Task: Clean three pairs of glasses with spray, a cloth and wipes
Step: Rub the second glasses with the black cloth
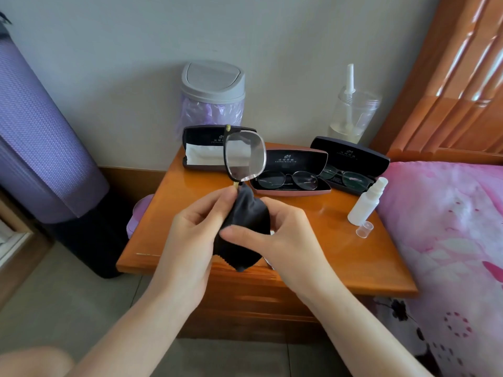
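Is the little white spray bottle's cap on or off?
Off. The small white spray bottle shows its bare nozzle, and the clear plastic cap sits beside it on the wooden nightstand.

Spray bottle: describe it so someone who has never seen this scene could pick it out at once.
Start at the wooden nightstand and go to its right edge, beside the pink bedspread. The spray bottle stands in front of the rightmost black glasses case. It is small and opaque white, with its clear cap lying off in front, unlike the larger see-through jar at the back.
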